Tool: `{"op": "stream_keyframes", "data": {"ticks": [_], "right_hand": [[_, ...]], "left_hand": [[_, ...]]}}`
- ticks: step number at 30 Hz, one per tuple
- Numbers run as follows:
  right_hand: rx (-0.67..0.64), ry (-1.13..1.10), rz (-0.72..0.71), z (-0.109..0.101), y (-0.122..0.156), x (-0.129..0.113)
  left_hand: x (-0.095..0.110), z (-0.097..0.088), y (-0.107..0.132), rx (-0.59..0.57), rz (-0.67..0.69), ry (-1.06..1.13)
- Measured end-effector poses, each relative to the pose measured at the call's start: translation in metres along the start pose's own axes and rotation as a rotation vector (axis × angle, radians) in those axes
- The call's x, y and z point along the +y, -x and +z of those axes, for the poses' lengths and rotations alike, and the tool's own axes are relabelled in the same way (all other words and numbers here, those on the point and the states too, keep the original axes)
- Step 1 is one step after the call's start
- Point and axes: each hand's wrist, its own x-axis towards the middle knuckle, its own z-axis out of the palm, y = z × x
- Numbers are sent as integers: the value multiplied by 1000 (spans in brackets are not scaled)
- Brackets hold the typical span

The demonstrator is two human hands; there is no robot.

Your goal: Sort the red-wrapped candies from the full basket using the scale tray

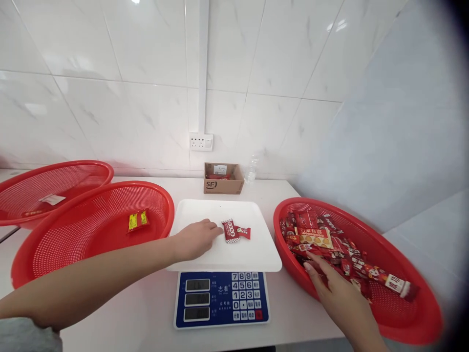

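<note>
My left hand (196, 238) rests on the white tray of a blue-faced scale (256, 254), its fingertips touching a red snack packet (230, 230); a smaller red packet (243, 232) lies beside it. The fingers are loosely curled and hold nothing. My right hand (339, 291) reaches into the red basket (417, 318) on the right, fingers stretched out over a pile of several red snack packets (322, 237).
A red basket (73, 254) left of the scale holds one yellow-and-red packet (138, 220). Behind it stands another red basket (22, 188) with a white slip. A small cardboard box (223, 185) and a clear bottle (251, 169) sit by the tiled wall.
</note>
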Motion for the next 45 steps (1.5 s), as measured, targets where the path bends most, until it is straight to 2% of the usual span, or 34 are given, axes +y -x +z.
{"op": "stream_keyframes", "data": {"ticks": [4,9,12,15,19,21,26,31,35,38,42,45], "right_hand": [[-34,1,13,1,-1,1],[-21,3,-9,5,-3,7],[-26,10,-13,7,-4,9],[-45,11,2,7,-4,9],[-60,3,20,5,-4,5],[-60,1,25,3,-3,3],[-38,-1,25,-2,2,-2],[-21,-6,8,0,2,-1],[-45,-1,18,2,0,2],[-41,-8,10,4,-1,4],[-22,-2,-5,8,-3,11],[-8,0,-30,16,-5,20]], "left_hand": [[-15,-21,29,19,-145,-69],[-46,-44,80,-42,-485,-208],[-52,-44,89,-29,-469,-167],[-39,-35,70,20,-262,-117],[-10,-15,17,6,103,-57],[2,-6,-12,2,220,-3],[19,9,-64,50,241,-4],[22,15,-78,61,194,-64],[17,14,-70,43,159,-106],[8,7,-55,58,147,-143],[-11,-9,-20,120,90,-195],[-28,-24,16,172,-14,-222]]}}
